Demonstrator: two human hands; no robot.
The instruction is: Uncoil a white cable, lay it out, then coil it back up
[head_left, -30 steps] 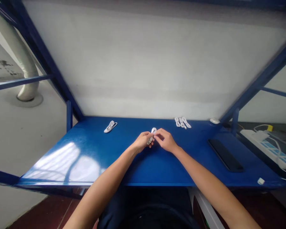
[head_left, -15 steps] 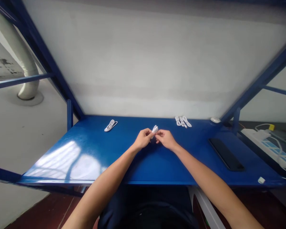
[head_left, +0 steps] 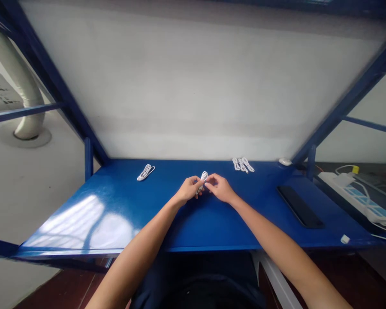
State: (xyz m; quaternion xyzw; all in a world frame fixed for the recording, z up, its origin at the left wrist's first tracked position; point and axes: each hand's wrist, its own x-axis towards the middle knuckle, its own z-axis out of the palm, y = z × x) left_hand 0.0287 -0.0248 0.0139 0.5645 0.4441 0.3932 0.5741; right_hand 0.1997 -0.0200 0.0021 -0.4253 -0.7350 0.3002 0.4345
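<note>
A folded bundle of white cable (head_left: 204,175) is held upright just above the middle of the blue table (head_left: 206,231). My left hand (head_left: 188,189) pinches its lower part between thumb and fingers. From the other side, the bent fingers of my right hand (head_left: 221,189) close on the bundle's right edge; what exactly they grip there is too small to make out. A looser coil of white cable (head_left: 146,172) lies off to the left. Three tied bundles of white cable (head_left: 242,165) lie side by side at the back, right of my hands.
A dark phone (head_left: 299,207) lies on the right, with a small white plug-like block (head_left: 345,239) near the front edge. A white mouse-like object (head_left: 284,162) sits at the back right. Beyond is a white power strip (head_left: 357,195) with cords. Blue frame bars (head_left: 88,159) flank the table.
The bundle has turned slightly in my left hand, and my right fingers have shifted along its side. The whole view has moved a little.
</note>
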